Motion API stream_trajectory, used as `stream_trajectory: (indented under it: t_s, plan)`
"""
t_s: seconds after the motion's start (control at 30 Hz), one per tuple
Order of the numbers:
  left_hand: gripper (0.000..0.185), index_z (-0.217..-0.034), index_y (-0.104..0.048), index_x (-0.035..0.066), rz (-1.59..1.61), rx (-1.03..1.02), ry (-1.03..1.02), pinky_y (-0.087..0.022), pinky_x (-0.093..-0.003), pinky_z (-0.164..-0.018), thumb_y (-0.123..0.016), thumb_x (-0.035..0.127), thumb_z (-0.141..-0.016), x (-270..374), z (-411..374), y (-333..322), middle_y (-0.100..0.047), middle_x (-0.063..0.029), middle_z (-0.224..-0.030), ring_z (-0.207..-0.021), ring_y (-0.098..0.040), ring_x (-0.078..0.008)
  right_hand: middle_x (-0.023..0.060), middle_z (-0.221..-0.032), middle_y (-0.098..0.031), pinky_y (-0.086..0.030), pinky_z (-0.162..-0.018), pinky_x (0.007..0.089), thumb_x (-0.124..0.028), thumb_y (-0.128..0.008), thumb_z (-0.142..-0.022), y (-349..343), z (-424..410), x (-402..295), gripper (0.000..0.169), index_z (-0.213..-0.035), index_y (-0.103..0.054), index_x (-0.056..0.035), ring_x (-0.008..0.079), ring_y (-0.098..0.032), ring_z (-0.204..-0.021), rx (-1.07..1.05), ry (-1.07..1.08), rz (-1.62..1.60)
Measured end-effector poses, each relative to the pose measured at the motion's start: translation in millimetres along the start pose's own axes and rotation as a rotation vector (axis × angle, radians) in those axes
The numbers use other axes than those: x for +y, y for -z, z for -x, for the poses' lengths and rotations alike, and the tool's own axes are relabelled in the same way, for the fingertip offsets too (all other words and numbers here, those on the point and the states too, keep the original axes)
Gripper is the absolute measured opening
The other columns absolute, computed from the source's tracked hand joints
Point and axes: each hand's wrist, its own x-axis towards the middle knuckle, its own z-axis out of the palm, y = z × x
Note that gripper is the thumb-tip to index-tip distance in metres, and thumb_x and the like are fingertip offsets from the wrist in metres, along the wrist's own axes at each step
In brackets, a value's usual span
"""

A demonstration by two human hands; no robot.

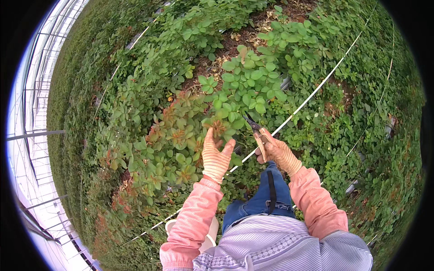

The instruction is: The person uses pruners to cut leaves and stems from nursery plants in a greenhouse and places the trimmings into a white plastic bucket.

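My left hand (217, 157), in a striped work glove, is raised with thumb and fingers apart. Its fingertips are at a reddish young shoot (218, 128) of a leafy bush; whether they touch it I cannot tell. Pruning shears (260, 137) with dark blades and worn tan handles are in my right hand (276, 154), which wears a similar glove. The blades point up and left, in front of green leaves (249, 91). More bronze-red leaf tips (178, 135) grow to the left of my left hand.
A pale taut line (312, 96) runs diagonally across the planting, passing close to my right hand. Beside my left forearm stands a white bucket (213, 233), partly hidden. Dry leaf litter (234, 44) covers soil between the rows. Greenhouse framing (37, 135) rises at far left.
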Motion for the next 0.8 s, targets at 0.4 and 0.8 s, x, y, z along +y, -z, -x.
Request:
stream_trajectory:
  t_s: [0.4, 0.8]
  plan:
    - [0.025, -0.098, -0.056, 0.002, 0.104, 0.275, 0.159, -0.046, -0.0231, -0.060, -0.059, 0.024, -0.085, -4.7, -37.2, 29.9, -0.059, -0.0019, -0.083, -0.065, -0.055, -0.0090, 0.0075, -0.078, -0.058, -0.046, -0.051, 0.0238, -0.040, -0.062, -0.079, -20.4, -31.8, 34.2, 0.051, -0.110, -0.052, -0.0005, 0.0134, -0.058, -0.060, -0.257, -0.197, -0.285]
    - [0.023, -0.103, -0.056, 0.003, 0.180, 0.311, 0.167, -0.051, -0.0278, -0.070, -0.058, 0.017, -0.086, 0.2, -23.1, 21.2, -0.057, -0.0024, -0.093, -0.081, -0.052, -0.0091, 0.0051, -0.076, -0.059, -0.048, -0.051, 0.0238, -0.032, -0.060, -0.082, -17.6, -52.4, 38.0, 0.040, -0.107, -0.053, -0.0021, 0.0107, -0.056, -0.058, -0.290, -0.269, -0.209]
